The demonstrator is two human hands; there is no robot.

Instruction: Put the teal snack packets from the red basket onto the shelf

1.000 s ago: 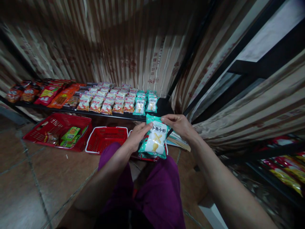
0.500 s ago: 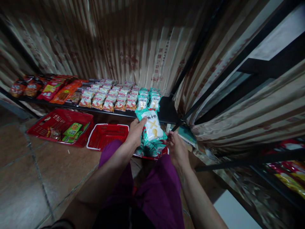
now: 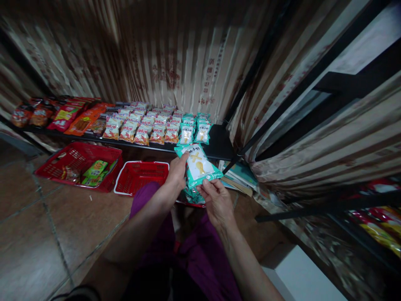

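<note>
A green-and-white snack bag (image 3: 198,164) is held up in front of the shelf edge. My left hand (image 3: 178,172) grips its upper left side, thumb on the front. My right hand (image 3: 215,196) pinches its lower edge near the right corner. Beneath it, more green bags (image 3: 193,195) lie in a red basket, mostly hidden by the held bag and my hands. On the black shelf (image 3: 221,140), matching green snack bags (image 3: 203,132) stand in two columns just beyond the held one.
Left of those stand rows of white-and-orange snack bags (image 3: 142,134), then red and orange packets (image 3: 70,115). Two red baskets sit on the floor: one with green packets (image 3: 95,172), and a white-handled basket (image 3: 125,168). A white box (image 3: 307,276) lies lower right; a black post (image 3: 250,146) rises nearby.
My right hand has moved left and now pinches the bag's lower edge; before, it was just right of the bag. The bag has tilted a little flatter, still in my left hand.
</note>
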